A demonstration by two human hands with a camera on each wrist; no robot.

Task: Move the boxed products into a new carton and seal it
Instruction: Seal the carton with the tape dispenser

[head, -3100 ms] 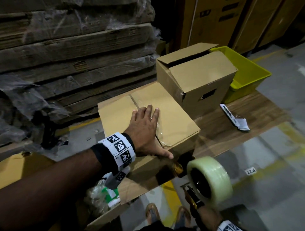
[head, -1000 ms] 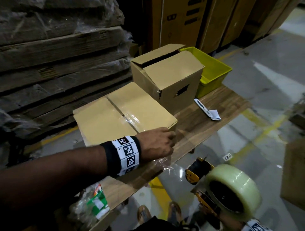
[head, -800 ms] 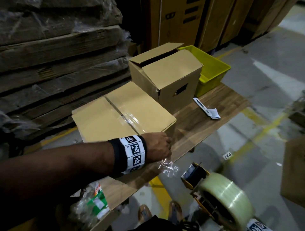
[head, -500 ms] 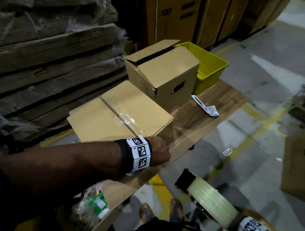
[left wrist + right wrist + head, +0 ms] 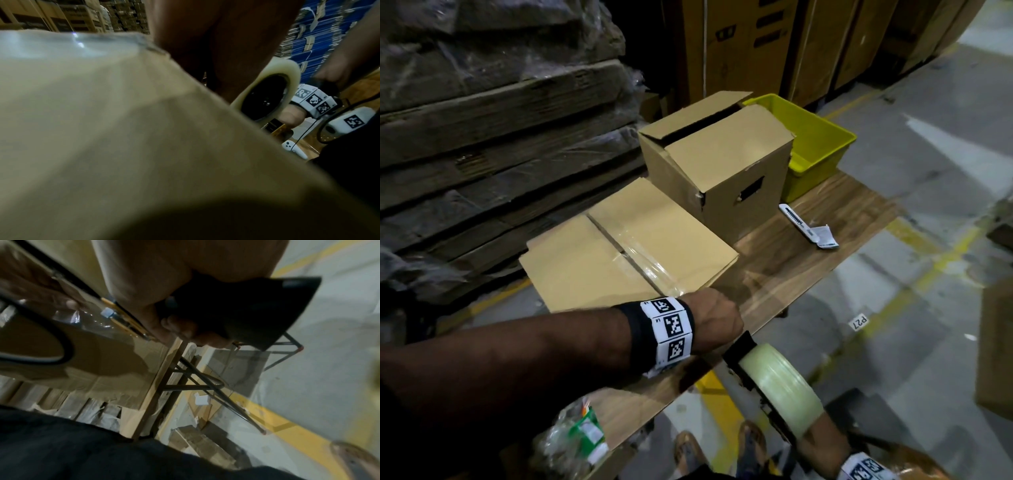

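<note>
A: Head view first. Where does the new carton (image 5: 630,260) lie from the hands?

B: On the wooden counter (image 5: 808,260), flaps shut, a clear tape strip along its centre seam. That seam runs away from the person, and its near end comes down right at the left hand (image 5: 717,315). The left hand sits at that near edge, fingers folded over it out of sight, so I cannot tell its grip here. The tape dispenser (image 5: 774,383) hangs just below that hand, off the counter's edge, in the right hand (image 5: 822,442).

A: Counts?

B: Two cartons: the sealed one and an older carton (image 5: 722,171) behind it, flaps loose. One yellow bin (image 5: 822,144), one box cutter (image 5: 799,224), one tape roll.

A: Left wrist view?

B: Mostly blurred cardboard close up, with the roll (image 5: 267,92) just beyond. Fingers don't show.

A: Right wrist view?

B: The right hand's fingers (image 5: 180,331) are wrapped round the dispenser's handle. I'd judge the next move is pressing the tape tail down the near face, and the left hand is nearer.
</note>
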